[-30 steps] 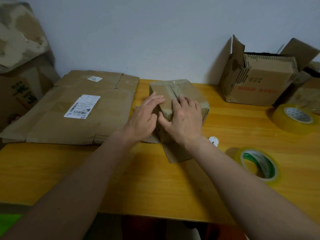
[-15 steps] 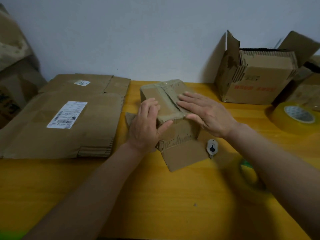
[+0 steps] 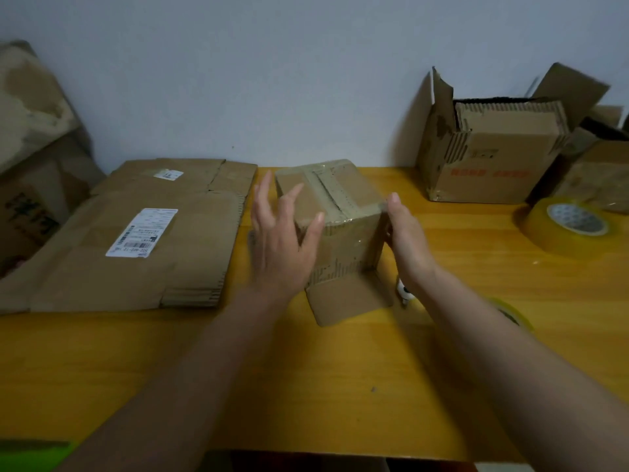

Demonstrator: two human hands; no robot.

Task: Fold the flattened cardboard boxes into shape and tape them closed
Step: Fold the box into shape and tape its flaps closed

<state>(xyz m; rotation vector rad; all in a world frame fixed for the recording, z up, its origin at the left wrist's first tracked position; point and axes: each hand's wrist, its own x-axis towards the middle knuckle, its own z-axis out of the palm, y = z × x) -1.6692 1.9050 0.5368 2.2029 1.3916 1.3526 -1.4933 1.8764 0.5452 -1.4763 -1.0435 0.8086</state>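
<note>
Fingers of the left hand [image 3: 279, 243] are spread, hovering at the small taped box [image 3: 335, 226]; the right hand [image 3: 406, 236] lies flat-fingered against its right side. Left of the box lie flattened boxes [image 3: 136, 233]. Best squeeze evenly, pressing tape ends down.

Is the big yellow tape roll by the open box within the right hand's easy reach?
Probably yes. The right hand rests against the small box, and bare table lies between it and the tape roll; nothing blocks a sideways move.
</note>
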